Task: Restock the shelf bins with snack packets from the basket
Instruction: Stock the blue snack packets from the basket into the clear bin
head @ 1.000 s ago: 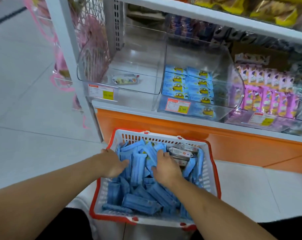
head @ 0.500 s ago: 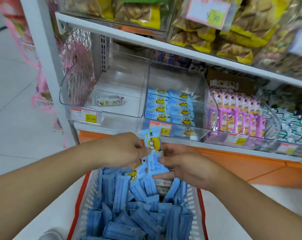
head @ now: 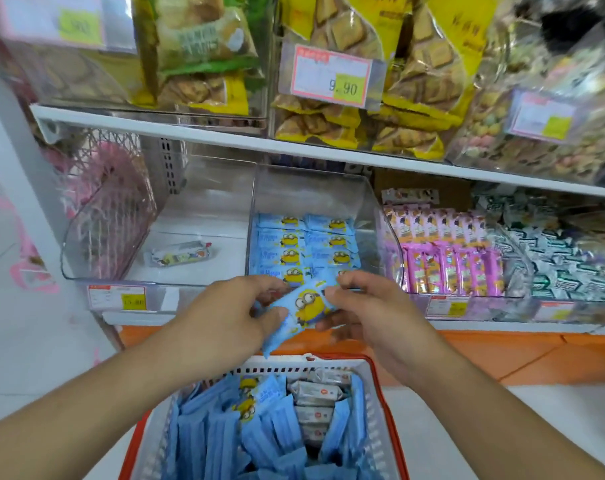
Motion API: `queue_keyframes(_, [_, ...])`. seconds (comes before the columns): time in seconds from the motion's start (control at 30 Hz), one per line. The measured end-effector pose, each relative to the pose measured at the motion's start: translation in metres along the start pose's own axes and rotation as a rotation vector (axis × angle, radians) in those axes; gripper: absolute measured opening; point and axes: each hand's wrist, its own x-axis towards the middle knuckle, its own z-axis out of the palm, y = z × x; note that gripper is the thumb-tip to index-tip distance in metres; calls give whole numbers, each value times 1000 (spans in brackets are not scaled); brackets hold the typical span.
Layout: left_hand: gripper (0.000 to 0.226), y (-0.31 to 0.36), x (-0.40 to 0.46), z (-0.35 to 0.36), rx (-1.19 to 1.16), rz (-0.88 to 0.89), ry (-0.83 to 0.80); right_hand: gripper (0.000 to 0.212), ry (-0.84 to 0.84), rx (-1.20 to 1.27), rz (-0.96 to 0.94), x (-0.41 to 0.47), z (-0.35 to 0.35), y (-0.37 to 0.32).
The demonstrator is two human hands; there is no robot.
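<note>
Since half a second ago, your hands have carried the blue packets up and forward, clear of the basket (head: pixel 370 403), which sits nearest you and holds many more blue packets and a few white ones. Your left hand (head: pixel 224 317) and right hand (head: pixel 370 313) are close together, both pinching the blue packets (head: pixel 304 306) just in front of the middle bin (head: pixel 370 216). Judge these packets light, soft and slick; grip them by the flat sides, not the crimped ends. Beyond them, the middle bin holds two neat rows. Its clear front lip is the obstacle: lift over it. Beside it, the left bin (head: pixel 103 237) holds one stray packet, and the pink packets (head: pixel 456 261) fill the right.
</note>
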Motion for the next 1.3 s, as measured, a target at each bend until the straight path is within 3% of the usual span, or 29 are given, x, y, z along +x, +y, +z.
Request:
queue_keyframes(0.13, [59,8,0,9,301,84,34,9,27,28,38,8,-4,8])
queue_keyframes(0.3, [55,33,9,8,544,98,33,23,33,0,37,18,-20,-2])
queue_keyframes(0.4, [49,55,28,3,621,111,44,8,265,-318,-175,28,-49,-19])
queue_keyframes(0.47, [44,64,54,3,653,103,80,16,416,-641,-329,41,-72,-21])
queue_keyframes(0.53, [41,67,90,7,668,89,112,33,464,-850,-331,57,-89,-15])
queue_keyframes(0.6, [39,63,131,14,672,60,114,22,444,-927,-312,67,-96,-5])
queue_keyframes(0.77, [31,39,210,41,708,-2,41,15,379,-746,-346,77,-108,14])
queue_keyframes(1.03, [26,13,264,85,739,54,1,29,335,-648,-366,80,-116,22])
queue_keyframes(1.3, [43,-1,265,103,721,122,75,25,358,-612,-391,80,-115,23])
